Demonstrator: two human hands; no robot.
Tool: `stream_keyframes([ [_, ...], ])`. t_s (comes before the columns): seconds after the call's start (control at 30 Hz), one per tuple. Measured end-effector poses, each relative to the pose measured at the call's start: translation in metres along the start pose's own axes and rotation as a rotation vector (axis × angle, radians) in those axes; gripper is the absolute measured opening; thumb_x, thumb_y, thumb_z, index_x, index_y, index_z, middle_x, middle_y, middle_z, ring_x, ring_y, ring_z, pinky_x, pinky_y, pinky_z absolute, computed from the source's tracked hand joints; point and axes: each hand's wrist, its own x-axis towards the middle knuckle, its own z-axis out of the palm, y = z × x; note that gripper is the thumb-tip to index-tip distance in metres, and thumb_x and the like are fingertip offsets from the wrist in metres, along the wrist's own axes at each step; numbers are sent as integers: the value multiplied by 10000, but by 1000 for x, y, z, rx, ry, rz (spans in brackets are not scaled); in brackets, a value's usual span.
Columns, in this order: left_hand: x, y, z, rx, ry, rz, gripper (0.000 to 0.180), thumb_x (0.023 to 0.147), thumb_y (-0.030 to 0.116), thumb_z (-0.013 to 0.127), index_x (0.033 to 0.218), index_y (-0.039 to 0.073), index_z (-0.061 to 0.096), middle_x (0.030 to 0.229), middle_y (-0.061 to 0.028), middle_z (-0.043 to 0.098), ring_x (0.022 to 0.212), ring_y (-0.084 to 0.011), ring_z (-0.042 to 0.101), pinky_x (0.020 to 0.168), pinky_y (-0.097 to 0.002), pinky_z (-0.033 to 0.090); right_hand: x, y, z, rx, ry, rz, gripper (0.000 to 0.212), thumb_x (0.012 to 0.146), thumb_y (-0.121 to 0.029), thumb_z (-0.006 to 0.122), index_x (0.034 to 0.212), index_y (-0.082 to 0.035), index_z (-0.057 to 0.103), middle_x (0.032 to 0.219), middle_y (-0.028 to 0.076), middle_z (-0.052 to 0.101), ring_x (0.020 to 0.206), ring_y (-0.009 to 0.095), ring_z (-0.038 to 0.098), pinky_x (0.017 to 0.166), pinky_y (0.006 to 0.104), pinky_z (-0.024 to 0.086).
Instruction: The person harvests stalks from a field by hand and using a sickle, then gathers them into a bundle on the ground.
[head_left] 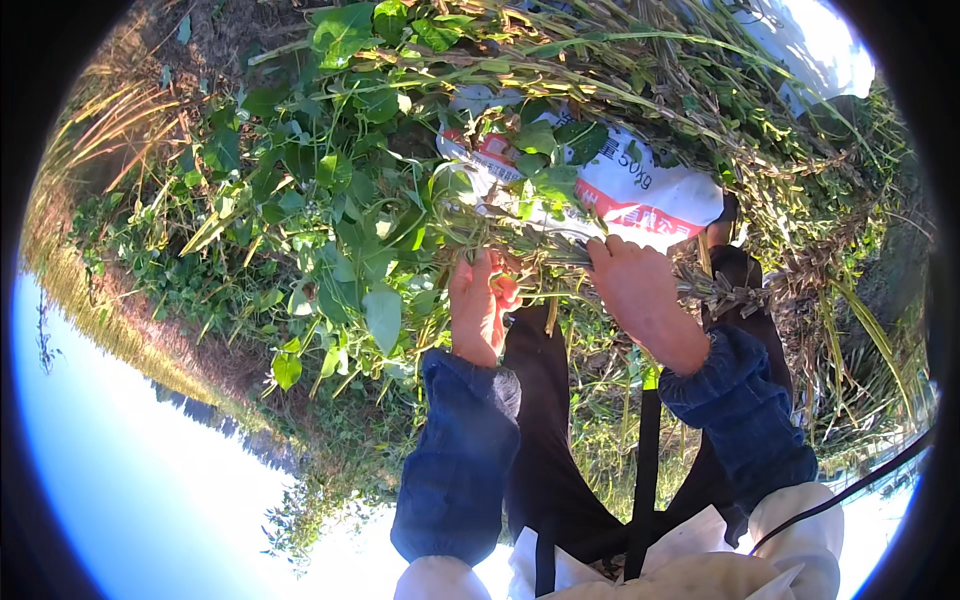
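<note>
My right hand (645,298) is closed in a fist around a bundle of thin plant stalks (560,245), just below a white sack with a red band (660,195). Left of it, my left hand (480,305) has its fingers curled in on green vine stems (455,225) beside the same bundle. The fingertips of both hands are partly hidden by stems and leaves. Broad green leaves (560,140) lie over part of the sack.
A dense leafy vine (340,220) spreads to the left. Long cut stalks with dry pods (720,110) lie across the far side and right. A second white sack (820,50) shows at the far right. My dark-trousered legs (540,430) stand close behind my hands.
</note>
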Motion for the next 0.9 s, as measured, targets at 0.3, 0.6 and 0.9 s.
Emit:
stream_keyframes([
  [0.3, -52, 126, -91, 532, -7, 23, 263, 915, 258, 585, 711, 110, 511, 522, 99, 300, 441, -7, 228, 413, -212, 160, 9, 0, 12, 94, 60, -139, 167, 772, -133, 565, 937, -122, 546, 793, 27, 547, 778, 191, 591, 653, 341, 444],
  [0.6, -32, 192, -125, 389, 128, 279, 238, 910, 177, 558, 699, 90, 491, 515, 88, 272, 428, -29, 224, 414, -213, 171, 8, 4, 4, 136, 51, -113, 282, 778, -191, 634, 1022, -94, 534, 887, 35, 567, 860, 231, 581, 757, 369, 445],
  [0.9, -106, 124, -86, 771, 18, 177, 305, 945, 242, 535, 701, 68, 476, 579, 79, 320, 534, -11, 275, 459, -216, 206, 30, -18, -26, 407, 186, -248, 703, 779, -461, 645, 1302, -49, 418, 1341, 121, 424, 1303, 298, 336, 1091, 442, 220],
])
